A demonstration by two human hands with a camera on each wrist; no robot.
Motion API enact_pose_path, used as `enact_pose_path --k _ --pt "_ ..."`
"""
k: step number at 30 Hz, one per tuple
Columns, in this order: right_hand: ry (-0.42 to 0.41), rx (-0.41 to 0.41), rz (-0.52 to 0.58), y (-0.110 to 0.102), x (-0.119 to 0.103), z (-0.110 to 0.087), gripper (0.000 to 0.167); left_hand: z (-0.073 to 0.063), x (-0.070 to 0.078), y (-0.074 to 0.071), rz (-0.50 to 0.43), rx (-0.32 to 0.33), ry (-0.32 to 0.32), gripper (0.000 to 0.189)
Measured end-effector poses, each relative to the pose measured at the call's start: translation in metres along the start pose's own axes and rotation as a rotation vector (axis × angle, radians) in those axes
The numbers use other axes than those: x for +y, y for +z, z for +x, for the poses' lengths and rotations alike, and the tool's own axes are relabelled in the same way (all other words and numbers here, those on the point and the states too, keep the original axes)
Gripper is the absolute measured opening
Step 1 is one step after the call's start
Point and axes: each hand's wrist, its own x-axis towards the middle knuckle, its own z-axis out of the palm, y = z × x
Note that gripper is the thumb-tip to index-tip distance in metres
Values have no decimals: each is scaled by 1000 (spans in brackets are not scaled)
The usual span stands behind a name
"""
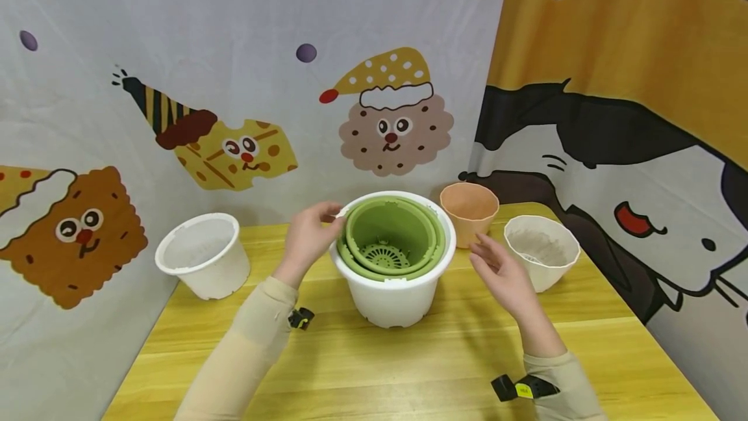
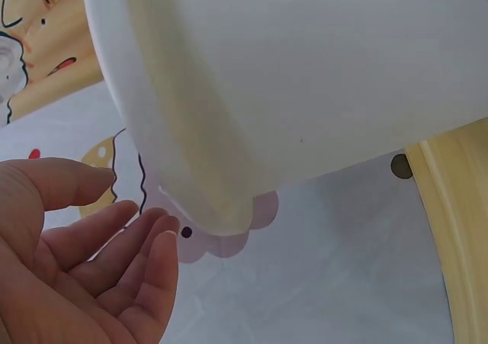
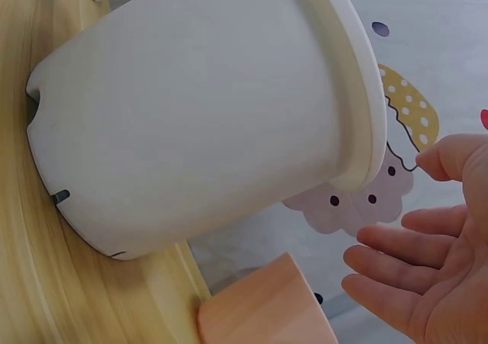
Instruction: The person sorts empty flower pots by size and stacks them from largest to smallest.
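Observation:
A large white plastic flowerpot (image 1: 391,301) stands upright mid-table, with green pots nested inside it; the innermost green pot (image 1: 391,229) has a slotted bottom. My left hand (image 1: 310,236) is at the left side of the white rim, its fingers loosely bent and holding nothing. In the left wrist view, a gap shows between those fingertips (image 2: 169,241) and the white pot (image 2: 290,77). On the other side, my right hand (image 1: 502,271) hangs apart from the pot, empty, fingers relaxed. The right wrist view shows its fingers (image 3: 396,256) spread beside the white pot's rim (image 3: 370,115).
Another white pot (image 1: 224,271) stands at the table's left edge. Behind the right hand are an orange pot (image 1: 467,223) and a cream pot (image 1: 546,271) with a faceted rim. A printed cloth (image 1: 251,18) hangs behind the wooden table (image 1: 374,369).

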Motion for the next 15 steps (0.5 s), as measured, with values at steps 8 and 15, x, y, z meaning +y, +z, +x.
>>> enact_pose_path --k 8,15 --pt "-12 27 26 1 0 1 52 -13 -7 -8 -66 57 36 33" --pt "-29 54 55 2 -2 5 51 -30 -12 -19 -52 116 39 34"
